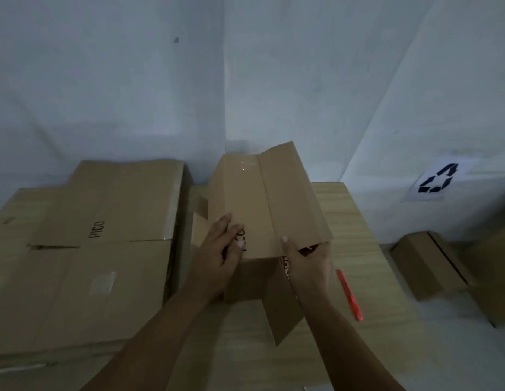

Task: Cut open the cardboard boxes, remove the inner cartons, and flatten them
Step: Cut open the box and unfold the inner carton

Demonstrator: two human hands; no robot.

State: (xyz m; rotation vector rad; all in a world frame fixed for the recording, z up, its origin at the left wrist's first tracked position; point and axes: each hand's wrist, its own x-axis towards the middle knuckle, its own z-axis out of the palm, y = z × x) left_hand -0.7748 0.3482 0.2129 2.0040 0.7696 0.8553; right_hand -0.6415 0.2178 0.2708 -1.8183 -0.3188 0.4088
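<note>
Fingers of the left hand (221, 249) lie fairly straight, pressed flat against the left side of the brown corrugated cardboard box (262, 204). The right hand (309, 259) grips the box's near right corner, thumb on top. Between both outstretched forearms, the box stands tilted on the pale wooden counter (355, 221), beside a red utility knife (349, 294).

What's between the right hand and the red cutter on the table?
Head view: nothing. Only a narrow strip of bare wooden table separates the right hand, which grips the cardboard box, from the red cutter.
</note>
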